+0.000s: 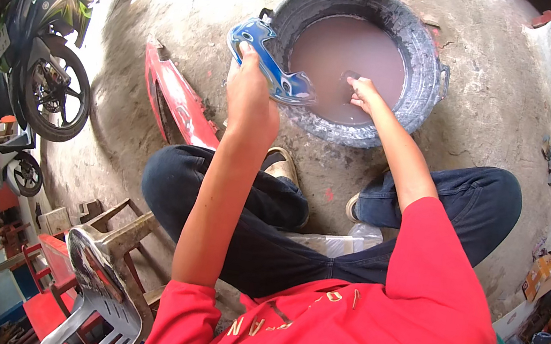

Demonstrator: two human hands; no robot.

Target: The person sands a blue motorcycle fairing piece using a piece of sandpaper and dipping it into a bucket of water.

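Note:
My left hand point(250, 86) grips a glossy blue painted motorcycle body panel point(272, 63), with the thumb pressed on its face. The panel is curved, has round holes, and is held up over the left rim of a large black tub point(419, 49). Murky pinkish-brown water point(335, 48) fills the lower part of the tub. My right hand point(365, 94) reaches over the near rim down to the water's surface. A small dark, thin piece point(352, 74) shows at its fingertips; what it is made of is unclear.
A red motorcycle side panel point(181, 93) lies on the concrete floor left of the tub. Two motorcycles, one green and black point(34, 48) and one pale point(13, 161), stand at left. A grey plastic chair point(103, 306) and wooden stool point(127, 228) are at lower left. Boxes point(546, 273) sit at right.

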